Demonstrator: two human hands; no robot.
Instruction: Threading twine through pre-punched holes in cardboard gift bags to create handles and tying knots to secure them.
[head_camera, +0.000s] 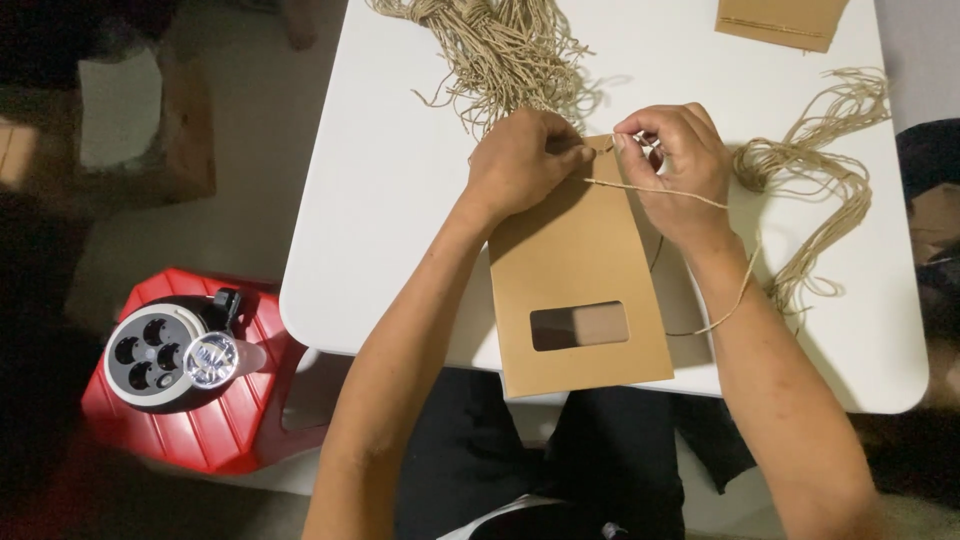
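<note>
Our forearms reach out from the bottom edge toward a brown paper bag (575, 270) that lies flat on the white table (390, 180), its lower end hanging just over the table's near edge. We see a rectangular window cut into the bag near that lower end. At the far end of the bag our left hand (520, 165) presses down on the top corner with fingers closed on the paper and on a thin cord (655, 190). Our right hand (675, 170), just beside the left one at the bag's top, pinches the same cord between thumb and forefinger; the cord runs taut between both hands and trails back along our right wrist. Beyond the bag lies a thick bundle of cords (500, 50), and to the right of the bag a looser tangle of strings (815, 160). Another brown bag (780, 20) sits at the far edge, right of the bundle. Left of the bag, off the table, stands a red stool (200, 430) carrying a round white power reel (160, 355).
</note>
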